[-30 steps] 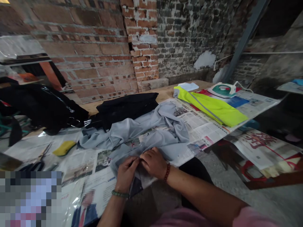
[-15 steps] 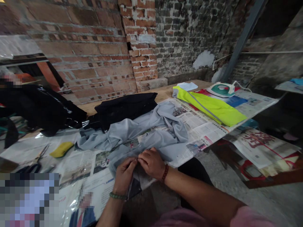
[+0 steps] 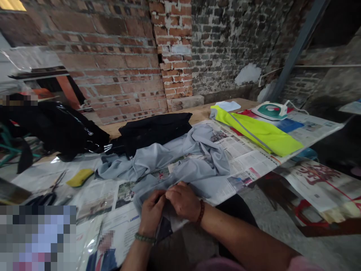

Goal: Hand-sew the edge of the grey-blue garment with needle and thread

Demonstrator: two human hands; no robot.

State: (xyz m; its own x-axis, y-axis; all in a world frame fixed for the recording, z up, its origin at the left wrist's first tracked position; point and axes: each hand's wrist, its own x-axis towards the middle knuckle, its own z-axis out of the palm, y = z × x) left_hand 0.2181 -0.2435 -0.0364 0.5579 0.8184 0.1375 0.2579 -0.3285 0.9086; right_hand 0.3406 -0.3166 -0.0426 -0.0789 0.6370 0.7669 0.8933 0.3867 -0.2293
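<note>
A crumpled light grey garment (image 3: pixel 153 156) lies across the newspaper-covered table, its near edge reaching my hands. My left hand (image 3: pixel 152 210), with a green bead bracelet at the wrist, is closed in a pinch on that grey cloth. Right beside it, my right hand (image 3: pixel 183 201), wearing a red-brown bead bracelet, is closed too, its fingertips meeting the left ones at the cloth. Whether a small thing sits between the fingertips is hidden. Behind the grey garment is a folded black garment (image 3: pixel 155 130).
To the left lie scissors (image 3: pixel 52 192) and a yellow sponge (image 3: pixel 79 177), with a black bag (image 3: pixel 70 128) farther back. On the right are a neon yellow garment (image 3: pixel 256 131) and a green-and-white iron (image 3: pixel 272 111). A printed bag (image 3: pixel 316 180) rests below the table's right edge.
The whole view has shifted slightly, so things appear a little farther right. Both hands stay together at the grey cloth, with only slight finger movement.
</note>
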